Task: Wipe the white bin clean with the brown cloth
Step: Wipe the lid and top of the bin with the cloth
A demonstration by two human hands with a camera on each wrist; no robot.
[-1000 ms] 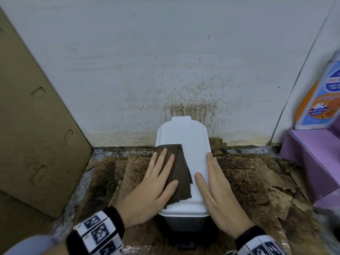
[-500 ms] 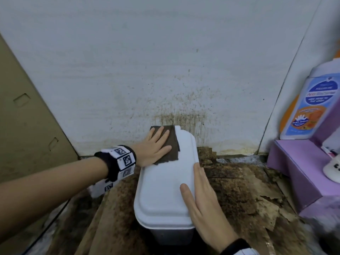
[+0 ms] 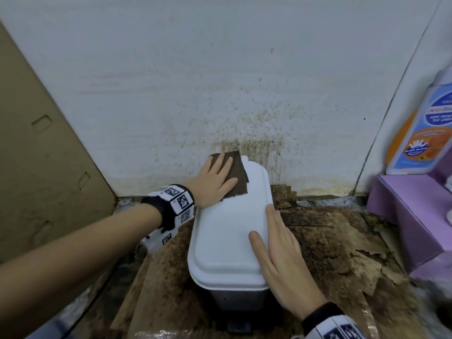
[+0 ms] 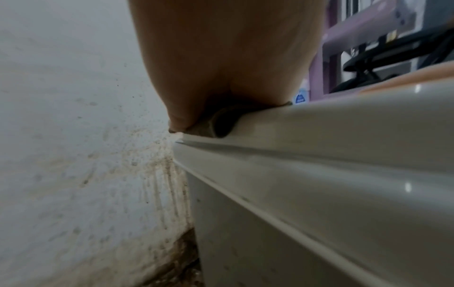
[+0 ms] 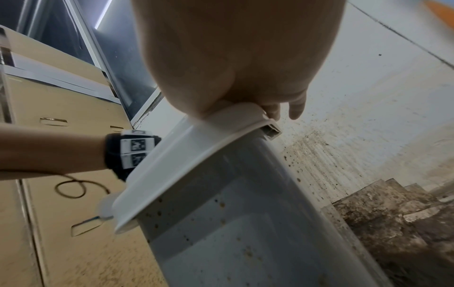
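Observation:
The white bin stands on the floor against the stained wall, its lid closed. A folded brown cloth lies on the lid's far left corner, and my left hand presses it flat with straight fingers. In the left wrist view a dark edge of the cloth shows squeezed between my palm and the lid rim. My right hand rests flat along the lid's right edge, fingers straight. In the right wrist view the bin's grey side is speckled with brown spots under the lid.
A cardboard sheet leans at the left. A purple box with a soap bottle on it stands at the right. Stained, torn cardboard pieces cover the floor. The wall behind is splattered brown.
My left hand slid the cloth from the lid's near middle to its far left corner. My right hand stayed along the right edge. The head view moved closer.

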